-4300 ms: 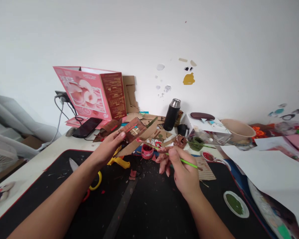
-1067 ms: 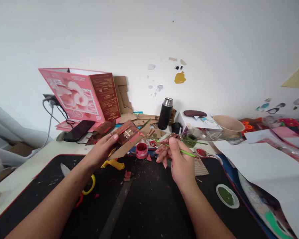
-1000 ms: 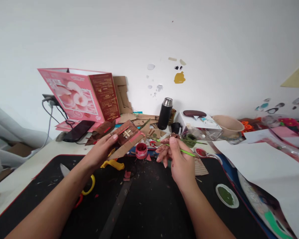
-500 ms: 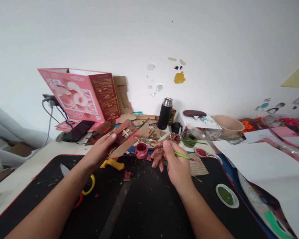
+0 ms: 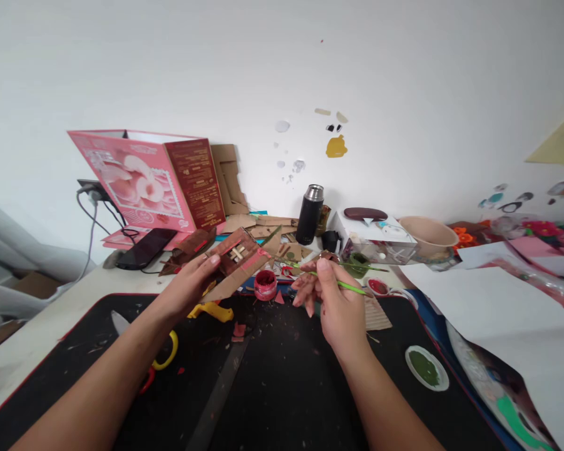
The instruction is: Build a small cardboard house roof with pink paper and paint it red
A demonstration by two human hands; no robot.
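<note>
My left hand [image 5: 194,280] grips a small cardboard house piece [image 5: 232,266], tilted, with brown-red painted parts, a bare cardboard strip and a light crossed-stick window. In my right hand [image 5: 335,297] is a thin green paintbrush [image 5: 350,287], pinched between thumb and fingers, its front end pointing left toward the piece. A gap separates my right hand from the cardboard. Between the hands, a small open jar of dark red paint [image 5: 265,285] stands at the back of the black mat [image 5: 282,388].
Yellow-and-red scissors [image 5: 168,354], a yellow-handled tool [image 5: 212,311] and a ruler [image 5: 220,391] lie at left. Green paint in a lid [image 5: 427,368] is at right. Behind stand a black thermos [image 5: 310,216], a pink box [image 5: 145,181] and a beige bowl [image 5: 428,237].
My right hand has moved slightly right with the paintbrush, away from the cardboard piece. My left hand still holds the piece, now turned a little.
</note>
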